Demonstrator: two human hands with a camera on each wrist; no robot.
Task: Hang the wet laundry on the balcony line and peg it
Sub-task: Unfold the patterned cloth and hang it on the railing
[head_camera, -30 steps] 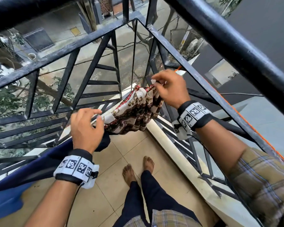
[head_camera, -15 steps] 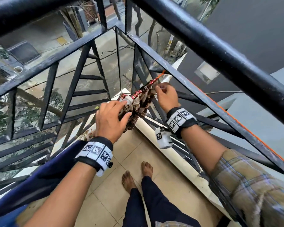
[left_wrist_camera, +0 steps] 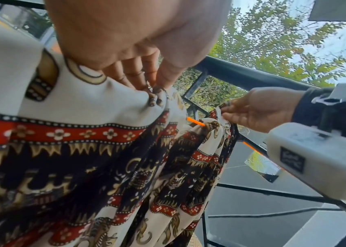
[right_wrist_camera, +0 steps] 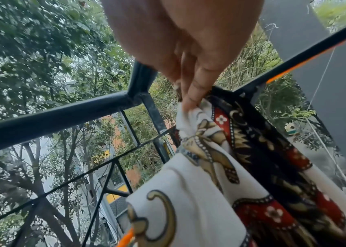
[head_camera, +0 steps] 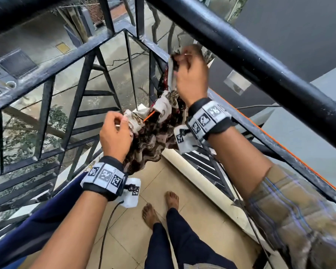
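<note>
A patterned cloth (head_camera: 155,133) in white, red and dark brown hangs bunched over a thin orange line (head_camera: 149,115) near the balcony's corner. My left hand (head_camera: 122,125) pinches the cloth's near top edge. In the left wrist view the fingers of that left hand (left_wrist_camera: 153,83) pinch the white hem of the cloth (left_wrist_camera: 83,150), beside the orange line (left_wrist_camera: 196,123). My right hand (head_camera: 179,62) grips the cloth's far end higher up, by the railing corner. From the right wrist, the right hand (right_wrist_camera: 188,100) pinches the white edge of the cloth (right_wrist_camera: 210,167). No pegs are in view.
Black metal railing (head_camera: 241,61) encloses the corner, with a thick top bar crossing above my arms. A dark blue garment (head_camera: 37,220) hangs at the lower left. The orange line continues along the right railing (head_camera: 299,158). Bare feet (head_camera: 159,208) stand on beige tiles; street and trees lie below.
My right hand has lifted the cloth's far end up toward the railing corner. The left hand moved right and up along the line, and the cloth now hangs bunched between both hands.
</note>
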